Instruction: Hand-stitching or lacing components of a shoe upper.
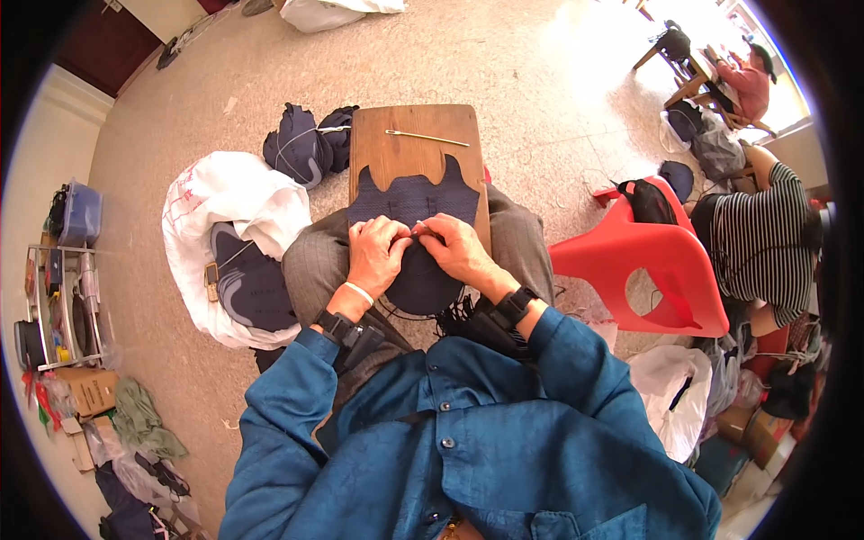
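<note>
A dark navy fabric piece (409,200), shaped like a flat shoe upper with two pointed tips at its far end, lies over the wooden stool top (414,126) between my knees. My left hand (376,255) is closed, thumb and fingers pinching the fabric near its middle. Close beside it, my right hand (459,252) pinches the same piece, fingertips almost meeting the left ones. Something small and pale shows at the right fingertips, too small to name. Beyond the fabric, a thin metal rod with a pale finish (427,138) rests on the wood.
A white sack (193,193) holding dark cut pieces stands at my left, with a tied navy bundle (297,148) beyond it. To my right is a red plastic chair (594,256). A person in a striped top (760,238) bends beside it; another person (747,90) sits farther off.
</note>
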Demonstrator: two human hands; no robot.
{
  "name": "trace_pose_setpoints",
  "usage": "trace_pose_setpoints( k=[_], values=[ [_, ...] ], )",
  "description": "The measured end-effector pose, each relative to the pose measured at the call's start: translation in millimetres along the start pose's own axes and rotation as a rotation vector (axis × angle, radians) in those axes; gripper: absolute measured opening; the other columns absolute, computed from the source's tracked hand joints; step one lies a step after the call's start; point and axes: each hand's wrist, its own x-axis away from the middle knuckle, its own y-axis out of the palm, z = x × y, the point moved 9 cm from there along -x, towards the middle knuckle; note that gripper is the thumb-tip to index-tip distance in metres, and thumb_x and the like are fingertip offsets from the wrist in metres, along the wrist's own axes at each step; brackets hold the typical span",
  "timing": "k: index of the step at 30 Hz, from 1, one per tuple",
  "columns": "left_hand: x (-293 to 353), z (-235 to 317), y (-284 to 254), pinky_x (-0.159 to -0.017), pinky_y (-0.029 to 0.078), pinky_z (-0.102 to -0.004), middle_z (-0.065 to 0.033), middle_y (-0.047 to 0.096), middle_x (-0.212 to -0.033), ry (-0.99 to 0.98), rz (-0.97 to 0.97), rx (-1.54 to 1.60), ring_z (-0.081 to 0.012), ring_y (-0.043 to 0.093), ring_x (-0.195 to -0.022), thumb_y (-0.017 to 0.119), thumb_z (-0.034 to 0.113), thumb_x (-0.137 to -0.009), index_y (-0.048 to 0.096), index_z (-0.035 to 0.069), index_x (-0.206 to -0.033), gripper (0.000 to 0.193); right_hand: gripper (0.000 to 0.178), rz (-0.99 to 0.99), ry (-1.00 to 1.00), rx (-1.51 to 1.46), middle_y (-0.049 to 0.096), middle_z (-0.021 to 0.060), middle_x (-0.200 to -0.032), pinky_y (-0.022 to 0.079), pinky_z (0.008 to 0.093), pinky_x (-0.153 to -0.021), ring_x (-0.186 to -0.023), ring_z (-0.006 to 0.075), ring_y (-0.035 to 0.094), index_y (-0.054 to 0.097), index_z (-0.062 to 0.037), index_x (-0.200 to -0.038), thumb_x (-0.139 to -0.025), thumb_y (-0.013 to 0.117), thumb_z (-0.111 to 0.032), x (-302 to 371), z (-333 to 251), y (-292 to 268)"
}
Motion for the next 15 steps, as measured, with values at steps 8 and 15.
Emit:
trace_pose_setpoints(
  k=[8, 15],
  values=[
    [-0.5, -9.7, -5.0, -0.091, 0.041, -0.0406, -0.0034, 0.072, -0.078, -0.055, 0.026, 0.177, -0.0198, 0.065, -0.066, 0.074, 0.012, -0.084, 0.072, 0.008, -0.082, 0.005, 0.009, 0.035, 0.102, 0.238, 0.065, 0.0113, -0.087, 0.051, 0.0455, -0.079, -0.091, 0.0336, 0.065, 0.07, -0.0066, -0.088, -0.083, 0.069, -0.014, -0.1, -7.9, 15.7],
    [1.6, -11.8, -7.4, -0.101, 0.038, -0.0437, -0.0018, 0.074, -0.079, -0.092, -0.075, 0.171, -0.0186, 0.067, -0.071, 0.07, 0.009, -0.089, 0.07, 0.008, -0.089, 0.001, 0.006, 0.084, -0.008, 0.335, 0.064, 0.0065, -0.087, 0.041, 0.043, -0.083, -0.092, 0.0285, 0.062, 0.07, -0.0097, -0.085, -0.082, 0.07, -0.015, 3.2, -14.8, 20.7]
  ],
)
